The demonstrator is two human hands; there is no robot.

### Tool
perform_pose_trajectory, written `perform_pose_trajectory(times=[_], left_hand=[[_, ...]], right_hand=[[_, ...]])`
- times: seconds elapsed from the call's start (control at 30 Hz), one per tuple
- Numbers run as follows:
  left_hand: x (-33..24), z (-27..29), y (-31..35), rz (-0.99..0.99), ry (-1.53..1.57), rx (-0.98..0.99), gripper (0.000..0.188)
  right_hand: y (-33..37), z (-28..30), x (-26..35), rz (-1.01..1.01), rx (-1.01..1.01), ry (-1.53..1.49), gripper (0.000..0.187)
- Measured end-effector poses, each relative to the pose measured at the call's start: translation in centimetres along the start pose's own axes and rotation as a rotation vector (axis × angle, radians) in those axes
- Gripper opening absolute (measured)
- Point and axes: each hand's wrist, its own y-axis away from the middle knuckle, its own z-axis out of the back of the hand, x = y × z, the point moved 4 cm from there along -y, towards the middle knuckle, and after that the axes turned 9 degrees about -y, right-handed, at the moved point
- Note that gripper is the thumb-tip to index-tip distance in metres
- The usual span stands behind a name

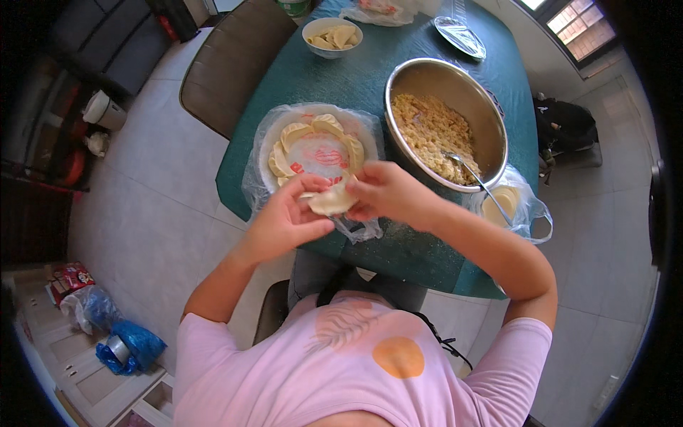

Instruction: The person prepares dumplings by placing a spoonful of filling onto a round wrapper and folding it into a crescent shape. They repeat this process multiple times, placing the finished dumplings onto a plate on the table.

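Observation:
A folded, pale dumpling [331,201] is between my two hands, just above the near edge of a plastic-covered plate [270,132]. My right hand [388,191] pinches its right end with thumb and fingers. At its left end, my left hand [284,217] has its fingers curled behind the dough and its thumb stretched out below; motion blurs the fingertips a little. Several pleated dumplings [294,134] lie in a ring along the plate's rim. To the right, a large steel bowl [393,114] holds crumbly yellowish filling [434,128], with a metal spoon [473,174] resting in it.
Right of the bowl, a clear plastic bag [530,206] holds round wrappers [500,205]. Farther back on the green-covered table [299,78] are a white bowl [331,38] of folded dough pieces and a film-covered dish [461,38]. A brown chair [235,64] stands at the left.

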Motion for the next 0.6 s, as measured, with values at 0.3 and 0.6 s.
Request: perform_pose_trajectory(times=[0.3, 0.6], left_hand=[[-1.0, 4.9, -3.4, -0.036, -0.454, -0.164, 0.042], [-1.1, 6.5, -1.2, -0.079, -0.181, -0.221, 0.036]], right_hand=[[-9.6, -1.2, 1.9, -0.116, -0.037, -0.191, 0.027], [-10.6, -0.5, 3.2, 0.111, -0.028, 0.36, 0.031]])
